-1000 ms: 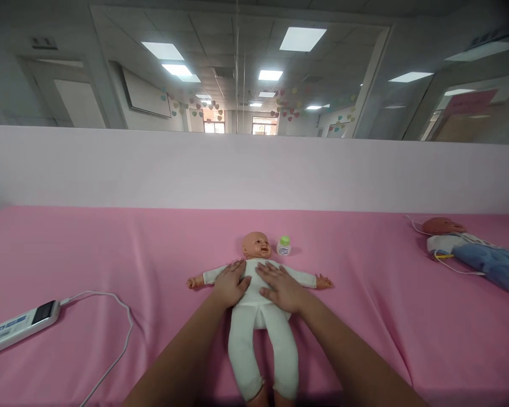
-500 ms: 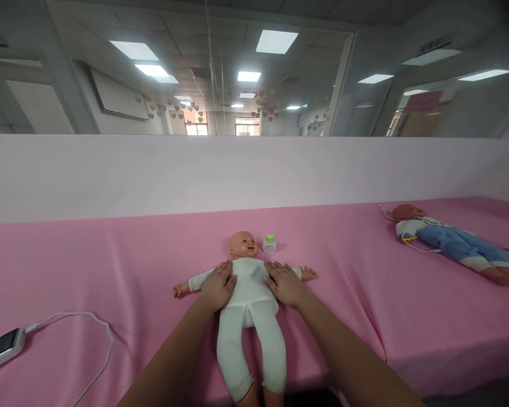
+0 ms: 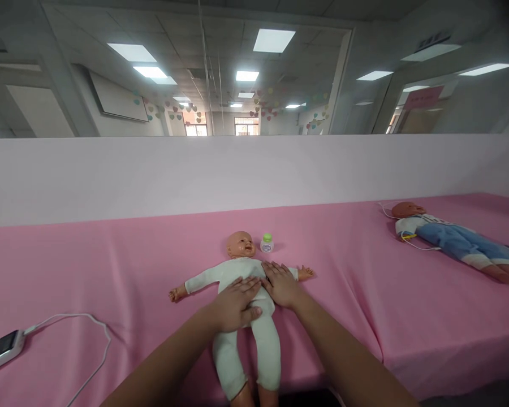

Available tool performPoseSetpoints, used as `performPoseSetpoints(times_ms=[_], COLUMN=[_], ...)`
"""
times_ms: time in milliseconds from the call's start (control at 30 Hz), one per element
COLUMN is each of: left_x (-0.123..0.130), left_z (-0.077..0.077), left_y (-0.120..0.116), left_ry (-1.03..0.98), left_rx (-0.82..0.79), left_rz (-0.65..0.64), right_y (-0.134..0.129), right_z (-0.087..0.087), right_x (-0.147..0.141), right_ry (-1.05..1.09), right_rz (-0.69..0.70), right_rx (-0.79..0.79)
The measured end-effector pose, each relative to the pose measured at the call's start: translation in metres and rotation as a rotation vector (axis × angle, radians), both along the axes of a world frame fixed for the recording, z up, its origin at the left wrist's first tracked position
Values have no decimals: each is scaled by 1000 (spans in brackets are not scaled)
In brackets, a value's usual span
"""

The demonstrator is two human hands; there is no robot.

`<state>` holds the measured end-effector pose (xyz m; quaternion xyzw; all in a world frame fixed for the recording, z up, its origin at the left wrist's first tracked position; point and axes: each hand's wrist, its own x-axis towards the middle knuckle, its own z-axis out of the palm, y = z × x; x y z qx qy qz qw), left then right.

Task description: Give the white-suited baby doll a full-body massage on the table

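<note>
A baby doll in a white top and white trousers lies on its back, head away from me and arms spread wide. Across its belly rests my left hand, palm down with the fingers stretched out. My right hand lies flat at the right side of the doll's chest, below its shoulder, fingers extended. Neither hand grips anything. Beside the doll's head stands a small clear bottle with a green cap.
A pink cloth covers the table. At the left lies a white handheld device with a screen and white cable. A second doll in blue clothing lies at the right with tubing. Behind the table rises a white wall topped by glass.
My left hand has moved from the doll's left-side shoulder area down and right onto its belly. The right hand stays at the chest's side. The view has shifted slightly.
</note>
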<state>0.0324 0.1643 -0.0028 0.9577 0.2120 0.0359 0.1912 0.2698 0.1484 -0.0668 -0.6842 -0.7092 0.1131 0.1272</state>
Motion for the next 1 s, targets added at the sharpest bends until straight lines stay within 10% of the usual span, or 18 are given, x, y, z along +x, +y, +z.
performPoseSetpoints(times_ms=[233,633,1000], left_x=[5,-20,-21], left_z=[-22,-57,-62], left_y=[53,56,58], left_ry=[-64,-157,-190], left_rx=[99,106,93], left_rz=[125,484,473], right_y=[2,-3,-100], right_z=[-2,8,48], right_x=[1,-3,-42], right_ry=[9,4,318], right_rz=[6,33,435], right_rx=[5,-39,-7])
